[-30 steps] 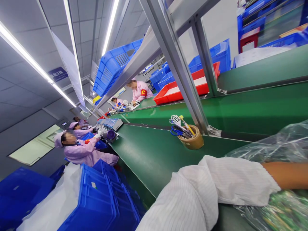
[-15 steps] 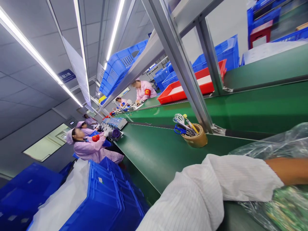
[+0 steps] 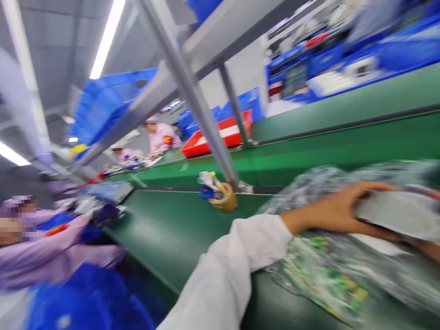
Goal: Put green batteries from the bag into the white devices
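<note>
My left hand (image 3: 343,208), in a white sleeve, reaches to the right side of the head view. Its thumb and fingers curve around a flat grey phone-like object (image 3: 398,213) with a dark rim, blurred by motion. A patch of skin at the right edge, under that object, seems to be my right hand (image 3: 429,248); its fingers are not clear. Below my left forearm lies a clear plastic bag (image 3: 330,261) with green circuit boards (image 3: 312,270) in it. More crumpled clear plastic (image 3: 319,178) spreads behind the hand.
A brown pen holder (image 3: 225,201) with scissors and pens stands by a metal post (image 3: 202,110) on the green bench (image 3: 165,220). A red tray (image 3: 195,145) sits beyond a raised green ledge. Co-workers in pink (image 3: 161,137) are at the left, near blue crates (image 3: 85,298).
My view has swung right, so the bench and pen holder shift left. My left hand, formerly out of frame, now shows with the flat grey object in its grasp.
</note>
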A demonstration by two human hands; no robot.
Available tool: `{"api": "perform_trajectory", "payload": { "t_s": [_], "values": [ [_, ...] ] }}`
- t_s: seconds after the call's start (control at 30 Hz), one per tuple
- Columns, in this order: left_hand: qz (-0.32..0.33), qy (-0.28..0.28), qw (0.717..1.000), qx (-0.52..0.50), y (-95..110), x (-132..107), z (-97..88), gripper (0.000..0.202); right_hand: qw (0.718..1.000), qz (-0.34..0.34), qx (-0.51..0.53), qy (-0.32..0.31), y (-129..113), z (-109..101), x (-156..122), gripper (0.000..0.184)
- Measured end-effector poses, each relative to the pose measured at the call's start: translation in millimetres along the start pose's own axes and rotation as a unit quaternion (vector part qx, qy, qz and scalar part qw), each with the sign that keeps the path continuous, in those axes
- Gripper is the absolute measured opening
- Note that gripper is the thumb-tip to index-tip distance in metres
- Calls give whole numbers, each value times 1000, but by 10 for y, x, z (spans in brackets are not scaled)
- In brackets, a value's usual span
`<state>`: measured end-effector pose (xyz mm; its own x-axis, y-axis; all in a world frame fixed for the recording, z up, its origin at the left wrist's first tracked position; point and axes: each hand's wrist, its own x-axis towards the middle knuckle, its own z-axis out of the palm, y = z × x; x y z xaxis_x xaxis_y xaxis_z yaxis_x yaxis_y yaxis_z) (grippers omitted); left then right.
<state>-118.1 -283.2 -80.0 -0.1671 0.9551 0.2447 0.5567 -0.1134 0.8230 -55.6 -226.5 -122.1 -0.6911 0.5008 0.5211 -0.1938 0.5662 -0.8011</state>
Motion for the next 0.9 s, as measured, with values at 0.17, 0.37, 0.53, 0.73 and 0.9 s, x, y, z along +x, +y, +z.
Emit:
{"api": "perform_trajectory", "payload": {
  "t_s": [0.17, 0.37, 0.53, 0.73, 0.9],
  "values": [
    [-47, 68, 989, -123, 82, 16, -179, 108, 990, 13, -140, 31, -34, -1275, -399, 92],
    [-9, -9, 988, -155, 35, 35, -192, 118, 966, 211, 96, 110, -137, -1282, -105, 72],
    [19, -42, 992, -120, 22, 84, -185, 96, 850, 298, 414, 135, -157, -1490, -18, 54],
    [-2, -123, 992, -38, 56, 122, -240, 48, 774, 257, 563, 133, -283, -1725, 57, 51],
    [-12, -132, 991, -8, 95, 142, -245, 41, 736, 245, 619, 126, -328, -1724, 38, 47]
  ]
}}
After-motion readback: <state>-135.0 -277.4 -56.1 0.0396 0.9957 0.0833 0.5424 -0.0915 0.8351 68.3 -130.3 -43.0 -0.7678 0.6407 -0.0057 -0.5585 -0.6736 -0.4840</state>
